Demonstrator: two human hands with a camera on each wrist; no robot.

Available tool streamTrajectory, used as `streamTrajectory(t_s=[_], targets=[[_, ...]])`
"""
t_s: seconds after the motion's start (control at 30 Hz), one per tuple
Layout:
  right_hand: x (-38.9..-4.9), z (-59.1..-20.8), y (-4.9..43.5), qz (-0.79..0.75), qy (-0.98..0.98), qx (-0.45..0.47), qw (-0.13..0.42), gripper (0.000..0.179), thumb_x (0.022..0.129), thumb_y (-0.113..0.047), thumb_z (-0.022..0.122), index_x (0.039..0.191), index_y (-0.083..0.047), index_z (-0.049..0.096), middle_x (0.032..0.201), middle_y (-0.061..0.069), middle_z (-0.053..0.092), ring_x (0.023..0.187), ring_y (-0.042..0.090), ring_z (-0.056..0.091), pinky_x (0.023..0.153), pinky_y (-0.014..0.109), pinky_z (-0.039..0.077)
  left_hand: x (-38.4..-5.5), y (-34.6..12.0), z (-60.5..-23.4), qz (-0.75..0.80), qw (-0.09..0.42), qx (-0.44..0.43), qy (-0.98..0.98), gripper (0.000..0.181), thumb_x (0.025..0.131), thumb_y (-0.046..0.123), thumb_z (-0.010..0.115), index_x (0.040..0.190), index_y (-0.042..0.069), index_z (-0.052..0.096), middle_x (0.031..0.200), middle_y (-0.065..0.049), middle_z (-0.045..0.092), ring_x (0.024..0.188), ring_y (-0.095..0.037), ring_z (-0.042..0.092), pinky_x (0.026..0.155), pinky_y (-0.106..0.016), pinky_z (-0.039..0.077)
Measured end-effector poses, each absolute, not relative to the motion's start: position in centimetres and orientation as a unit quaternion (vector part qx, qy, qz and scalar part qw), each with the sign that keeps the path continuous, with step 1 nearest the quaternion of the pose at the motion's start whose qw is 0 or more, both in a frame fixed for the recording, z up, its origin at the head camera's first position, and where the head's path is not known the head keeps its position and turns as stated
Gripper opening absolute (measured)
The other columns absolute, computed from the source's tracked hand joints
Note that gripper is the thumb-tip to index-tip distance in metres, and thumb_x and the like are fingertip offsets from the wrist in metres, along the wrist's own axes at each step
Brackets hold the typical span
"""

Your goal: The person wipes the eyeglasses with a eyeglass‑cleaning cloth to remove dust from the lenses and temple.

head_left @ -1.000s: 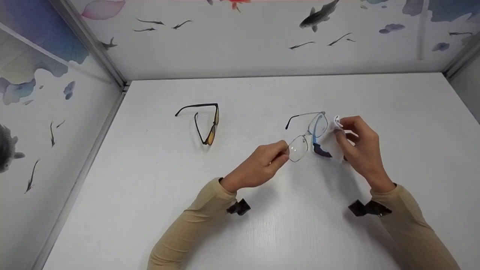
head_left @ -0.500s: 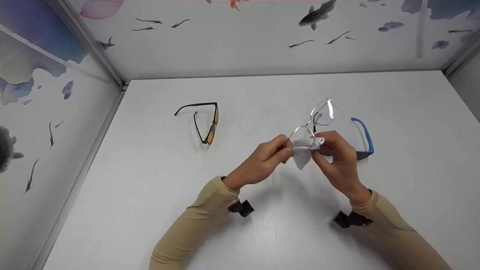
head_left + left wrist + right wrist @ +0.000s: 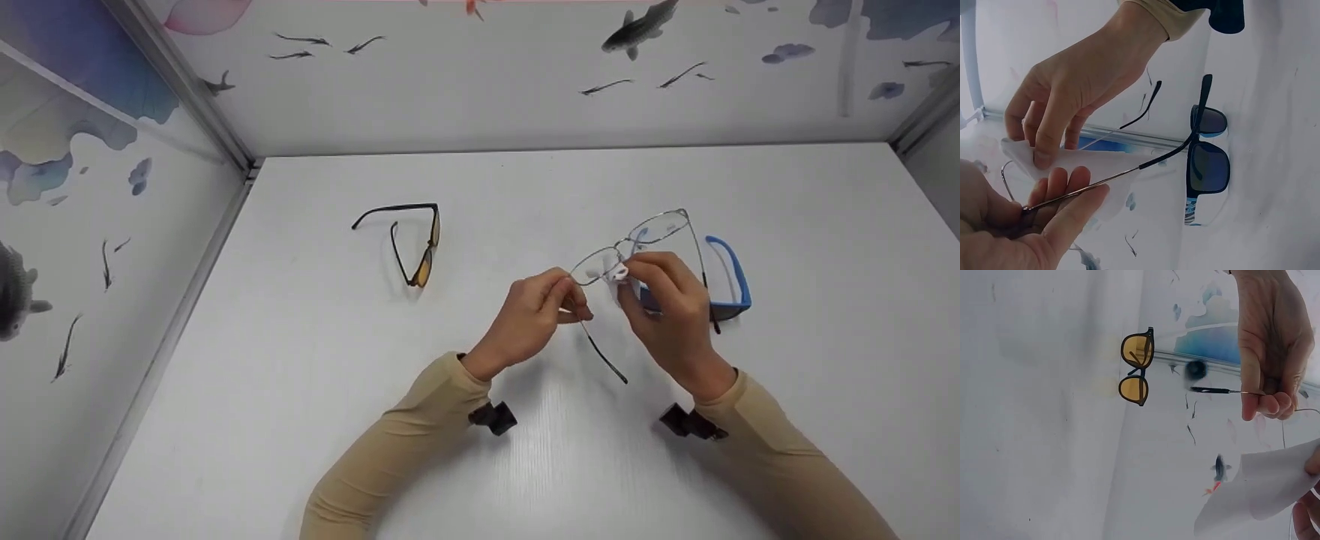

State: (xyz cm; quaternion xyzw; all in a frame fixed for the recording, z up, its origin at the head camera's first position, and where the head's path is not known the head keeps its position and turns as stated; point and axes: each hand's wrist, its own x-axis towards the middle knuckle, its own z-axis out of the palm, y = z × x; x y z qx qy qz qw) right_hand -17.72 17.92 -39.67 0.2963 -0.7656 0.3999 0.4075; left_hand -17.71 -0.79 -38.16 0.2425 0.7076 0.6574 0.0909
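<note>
My left hand (image 3: 532,319) pinches clear-lensed, thin metal-framed eyeglasses (image 3: 658,227) by the left hinge area, one arm slanting down past the fingers. In the left wrist view, that dark-tipped arm (image 3: 1163,156) runs along the left fingers. A white cloth (image 3: 1092,163) is held by my right hand (image 3: 671,319) between thumb and fingers, right at the left lens. The cloth's loose end (image 3: 1258,489) hangs in the right wrist view. Behind the right hand, blue-framed sunglasses (image 3: 731,309) with dark lenses rest on the table, partly hidden.
Black-framed glasses (image 3: 434,225) with yellow lenses stand unfolded on the white table (image 3: 225,375), left of the hands. A fish-painted panel (image 3: 480,97) rises along the back edge, with another panel (image 3: 150,247) at the left.
The right hand has brought the cloth leftward to the left lens. The eyeglasses have been turned so their arms point toward me. The blue sunglasses show more than before.
</note>
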Motion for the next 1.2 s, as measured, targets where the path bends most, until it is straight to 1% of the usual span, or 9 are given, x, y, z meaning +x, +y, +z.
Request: streamTrajectory(t_s=[0.07, 0.17, 0.27, 0.37, 0.63, 0.77, 0.9, 1.03, 1.2], targets=[[-17.8, -39.7, 17.8, 0.375, -0.777, 0.29, 0.414, 0.029, 0.072, 0.02, 0.068, 0.095, 0.003, 0.065, 0.091, 0.018, 0.062, 0.08, 0.029, 0.06, 0.079, 0.019, 0.044, -17.7, -0.6, -38.3, 0.658, 0.088, 0.227, 0.712, 0.024, 0.103, 0.001, 0.04, 0.09, -0.009, 0.058, 0.086, -0.017, 0.064, 0.081, -0.023, 0.068, 0.075, -0.028, 0.055], [-17.8, -39.9, 17.6, 0.342, -0.791, 0.283, 0.421, 0.024, 0.075, 0.016, 0.068, 0.095, 0.002, 0.065, 0.09, 0.017, 0.062, 0.077, 0.03, 0.059, 0.07, 0.028, 0.045, -17.7, -0.4, -38.4, 0.667, 0.097, 0.203, 0.711, 0.023, 0.102, -0.001, 0.041, 0.088, -0.009, 0.057, 0.083, -0.017, 0.063, 0.078, -0.025, 0.069, 0.072, -0.029, 0.056], [-18.0, -40.0, 17.4, 0.316, -0.797, 0.284, 0.43, 0.022, 0.076, 0.014, 0.067, 0.094, 0.001, 0.064, 0.09, 0.017, 0.062, 0.076, 0.031, 0.059, 0.065, 0.039, 0.049, -17.8, -0.3, -38.5, 0.678, 0.112, 0.181, 0.704, 0.022, 0.101, -0.001, 0.042, 0.086, -0.008, 0.056, 0.079, -0.016, 0.062, 0.074, -0.025, 0.069, 0.069, -0.03, 0.056], [-18.2, -40.0, 17.1, 0.297, -0.797, 0.291, 0.438, 0.022, 0.076, 0.013, 0.067, 0.094, 0.0, 0.065, 0.089, 0.018, 0.061, 0.075, 0.033, 0.06, 0.062, 0.045, 0.051, -18.1, -0.4, -38.5, 0.678, 0.124, 0.159, 0.707, 0.022, 0.099, -0.001, 0.042, 0.083, -0.006, 0.057, 0.074, -0.014, 0.063, 0.068, -0.023, 0.069, 0.065, -0.031, 0.057], [-18.6, -40.3, 16.6, 0.23, -0.812, 0.323, 0.429, 0.019, 0.079, 0.011, 0.066, 0.092, -0.002, 0.066, 0.09, 0.016, 0.062, 0.071, 0.033, 0.06, 0.059, 0.042, 0.05, -18.8, -0.5, -39.0, 0.615, 0.181, 0.111, 0.759, 0.032, 0.097, 0.004, 0.041, 0.071, -0.003, 0.059, 0.061, -0.009, 0.06, 0.053, -0.018, 0.064, 0.054, -0.032, 0.056], [-18.6, -40.4, 16.6, 0.218, -0.823, 0.329, 0.408, 0.014, 0.083, 0.007, 0.068, 0.093, -0.001, 0.066, 0.09, 0.017, 0.063, 0.073, 0.033, 0.062, 0.061, 0.043, 0.052, -19.0, -0.6, -39.3, 0.61, 0.206, 0.099, 0.759, 0.035, 0.097, 0.006, 0.039, 0.068, 0.0, 0.057, 0.058, -0.008, 0.06, 0.05, -0.018, 0.063, 0.054, -0.033, 0.056], [-18.6, -40.8, 16.5, 0.221, -0.826, 0.325, 0.405, 0.012, 0.085, 0.005, 0.067, 0.094, -0.001, 0.066, 0.09, 0.017, 0.064, 0.074, 0.034, 0.063, 0.062, 0.044, 0.053, -19.1, -0.7, -39.4, 0.614, 0.23, 0.103, 0.748, 0.037, 0.096, 0.007, 0.036, 0.063, 0.004, 0.053, 0.056, -0.009, 0.06, 0.049, -0.018, 0.063, 0.054, -0.034, 0.056], [-18.4, -41.3, 16.2, 0.218, -0.832, 0.318, 0.398, 0.015, 0.084, 0.004, 0.067, 0.098, -0.002, 0.067, 0.09, 0.017, 0.062, 0.074, 0.032, 0.06, 0.06, 0.042, 0.051, -19.1, -0.7, -39.5, 0.628, 0.246, 0.101, 0.731, 0.04, 0.096, 0.008, 0.034, 0.059, 0.004, 0.05, 0.055, -0.009, 0.06, 0.05, -0.019, 0.064, 0.054, -0.036, 0.056], [-17.7, -41.7, 15.8, 0.19, -0.843, 0.353, 0.358, 0.024, 0.081, 0.009, 0.07, 0.102, -0.002, 0.067, 0.092, 0.016, 0.06, 0.077, 0.031, 0.057, 0.063, 0.039, 0.05, -19.2, -0.8, -39.7, 0.665, 0.253, 0.089, 0.697, 0.045, 0.098, 0.011, 0.033, 0.056, 0.003, 0.048, 0.056, -0.009, 0.06, 0.05, -0.019, 0.063, 0.056, -0.038, 0.057]])
